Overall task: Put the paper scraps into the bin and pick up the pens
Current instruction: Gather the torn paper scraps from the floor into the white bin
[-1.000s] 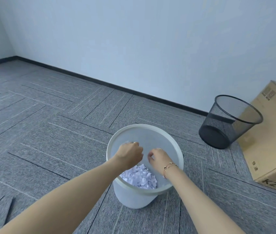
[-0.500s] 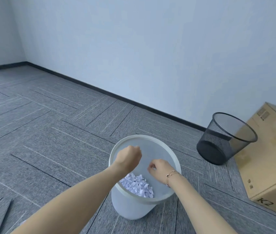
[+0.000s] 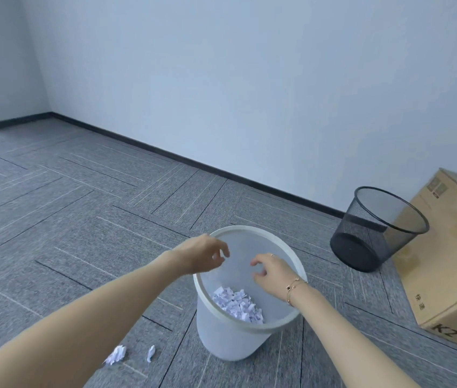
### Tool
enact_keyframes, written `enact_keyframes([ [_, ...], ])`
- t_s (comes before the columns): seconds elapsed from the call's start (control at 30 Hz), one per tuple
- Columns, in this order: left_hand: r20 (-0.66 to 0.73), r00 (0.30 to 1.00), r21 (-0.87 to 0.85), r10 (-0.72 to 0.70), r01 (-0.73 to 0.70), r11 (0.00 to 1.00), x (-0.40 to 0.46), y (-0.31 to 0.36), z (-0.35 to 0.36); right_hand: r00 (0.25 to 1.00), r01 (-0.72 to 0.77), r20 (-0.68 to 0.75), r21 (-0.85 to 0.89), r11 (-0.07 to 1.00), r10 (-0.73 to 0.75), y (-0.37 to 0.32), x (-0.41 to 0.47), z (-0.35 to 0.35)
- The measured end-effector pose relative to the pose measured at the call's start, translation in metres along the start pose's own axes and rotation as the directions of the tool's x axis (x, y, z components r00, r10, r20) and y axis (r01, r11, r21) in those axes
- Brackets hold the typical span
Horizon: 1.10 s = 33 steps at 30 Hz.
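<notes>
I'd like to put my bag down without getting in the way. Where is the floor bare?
Bare carpet runs from the white bin left and back to the wall. A narrower strip lies between it and the mesh bin. It is crowded right, mesh bin against box, and two scraps lie front left.

Grey carpet-tile floor (image 3: 87, 219) with thin pale stripes, meeting a dark skirting board (image 3: 221, 169) — a white plastic bin (image 3: 230, 334) stands upright on it near the centre. Two crumpled paper scraps (image 3: 116, 355) lie just left of the bin's base. Farther right, a black mesh wastebasket (image 3: 372, 233) sits beside a cardboard box (image 3: 451, 261).
</notes>
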State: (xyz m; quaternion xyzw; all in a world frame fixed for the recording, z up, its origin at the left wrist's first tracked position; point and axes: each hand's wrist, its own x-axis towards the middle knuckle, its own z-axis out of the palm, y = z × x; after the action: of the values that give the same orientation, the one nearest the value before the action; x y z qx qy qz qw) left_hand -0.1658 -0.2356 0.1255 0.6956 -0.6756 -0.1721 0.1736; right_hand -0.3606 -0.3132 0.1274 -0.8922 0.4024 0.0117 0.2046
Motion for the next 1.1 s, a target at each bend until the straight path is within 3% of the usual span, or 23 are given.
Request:
enact_keyframes([
  [0.13, -0.066, 0.998, 0.070, -0.020, 0.025, 0.997, -0.036, -0.039, -0.041, 0.984, 0.165, -0.076, 0.037, 0.986, -0.162, -0.047, 0.009, 0.000],
  [0.23, -0.036, 0.988, 0.091, -0.153, 0.156, 0.984, -0.074, -0.079, -0.056, 0.958, 0.278, -0.104, 0.090, 0.956, -0.268, -0.091, 0.015, 0.016],
  [0.4, 0.089, 0.935, 0.098, -0.344, 0.336, 0.937, -0.144, -0.138, -0.040, 0.923, 0.381, 0.044, 0.025, 0.924, -0.382, -0.147, 0.029, 0.062],
  [0.57, 0.075, 0.911, 0.023, -0.405, 0.405, 0.914, -0.192, -0.169, -0.009, 0.908, 0.406, 0.143, -0.063, 0.912, -0.394, -0.169, 0.035, 0.101],
  [0.8, 0.125, 0.844, 0.064, -0.521, 0.517, 0.854, -0.224, -0.209, 0.052, 0.892, 0.403, 0.266, -0.099, 0.910, -0.366, -0.162, 0.044, 0.172],
  [1.1, 0.191, 0.771, 0.134, -0.607, 0.592, 0.794, -0.240, -0.232, 0.135, 0.882, 0.281, 0.423, -0.119, 0.952, -0.207, -0.123, 0.045, 0.262],
])
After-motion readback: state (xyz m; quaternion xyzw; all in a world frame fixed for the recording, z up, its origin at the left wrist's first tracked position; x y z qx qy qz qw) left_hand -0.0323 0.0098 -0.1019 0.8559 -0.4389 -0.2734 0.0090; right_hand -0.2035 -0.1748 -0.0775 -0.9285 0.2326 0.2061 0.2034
